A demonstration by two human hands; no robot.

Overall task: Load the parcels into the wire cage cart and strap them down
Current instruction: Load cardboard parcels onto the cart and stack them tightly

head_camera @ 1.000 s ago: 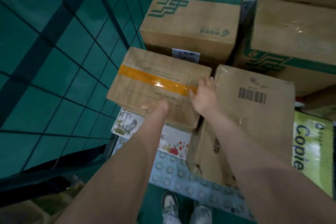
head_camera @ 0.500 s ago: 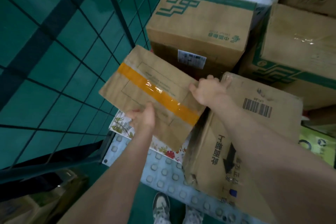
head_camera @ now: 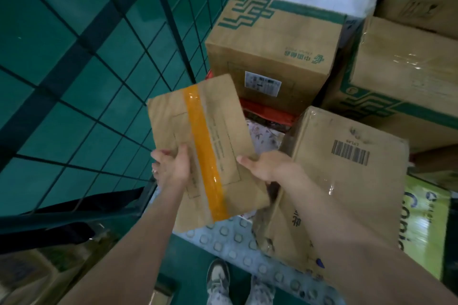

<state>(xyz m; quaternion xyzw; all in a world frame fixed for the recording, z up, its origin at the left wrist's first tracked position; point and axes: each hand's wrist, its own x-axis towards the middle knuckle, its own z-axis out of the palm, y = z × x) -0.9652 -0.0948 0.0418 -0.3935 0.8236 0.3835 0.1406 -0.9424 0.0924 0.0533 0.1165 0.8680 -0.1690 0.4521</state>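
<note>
Brown parcel [head_camera: 223, 119]: fingers of left hand [head_camera: 173, 168] and right hand [head_camera: 270, 166] clamped on its edges.

Person seen from above, left hand [head_camera: 173, 168] and right hand [head_camera: 270, 168] without gloves, bare forearms [head_camera: 128, 242] reaching to the frame edge, grey and white lace-up sneaker [head_camera: 218, 276] with dark trim, pale speckled trouser legs [head_camera: 260, 291]

The left hand [head_camera: 173, 168] (thumb on top) has fingers mostly hidden under the flat parcel [head_camera: 205, 151].
</note>
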